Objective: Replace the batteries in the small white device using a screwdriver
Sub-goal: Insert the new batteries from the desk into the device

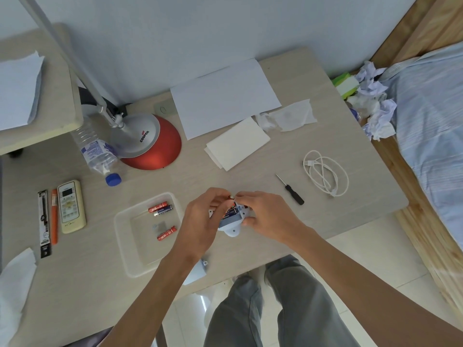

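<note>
The small white device (231,222) sits near the table's front edge with its battery bay open and batteries showing inside. My left hand (203,219) grips its left side. My right hand (265,214) holds its right side, and the fingertips of both hands meet on a battery (231,200) tilted up at the bay's top. The black-handled screwdriver (290,189) lies on the table to the right, untouched. Three loose batteries (161,209) lie in a clear plastic tray (127,236) on the left. The device's cover (198,270) lies under my left forearm.
A red-and-silver lamp base (150,144) and a water bottle (97,151) stand at the back left. Sheets of paper (223,96), a napkin (238,144) and a white cable (325,175) lie behind. A remote (71,206) and pens lie at far left.
</note>
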Motion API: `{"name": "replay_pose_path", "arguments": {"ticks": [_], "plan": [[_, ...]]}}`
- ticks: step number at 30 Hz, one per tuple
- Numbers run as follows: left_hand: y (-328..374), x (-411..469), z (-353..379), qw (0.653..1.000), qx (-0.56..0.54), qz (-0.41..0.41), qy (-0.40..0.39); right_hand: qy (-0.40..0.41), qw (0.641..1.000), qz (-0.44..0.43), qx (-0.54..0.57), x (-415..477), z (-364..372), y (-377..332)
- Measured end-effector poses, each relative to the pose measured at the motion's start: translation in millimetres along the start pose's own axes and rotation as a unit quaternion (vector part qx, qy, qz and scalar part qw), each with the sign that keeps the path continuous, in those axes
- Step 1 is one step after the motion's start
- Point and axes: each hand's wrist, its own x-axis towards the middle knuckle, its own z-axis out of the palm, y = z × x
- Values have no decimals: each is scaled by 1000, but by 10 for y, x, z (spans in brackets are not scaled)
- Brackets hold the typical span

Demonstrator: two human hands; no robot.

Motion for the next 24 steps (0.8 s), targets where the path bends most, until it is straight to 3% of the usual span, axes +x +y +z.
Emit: {"name": "replay_pose_path", "arguments": {"ticks": [6,14,24], "plan": [[-165,35,-14,998,55,4,-16,1,1000,-3,0,1,5,21],[-192,2,-19,996,76,-55,-2,2,1000,-2,10,-10,-5,12],[-114,15,46,972,190,59,-125,-4,1000,1,17,-5,19,26]]}}
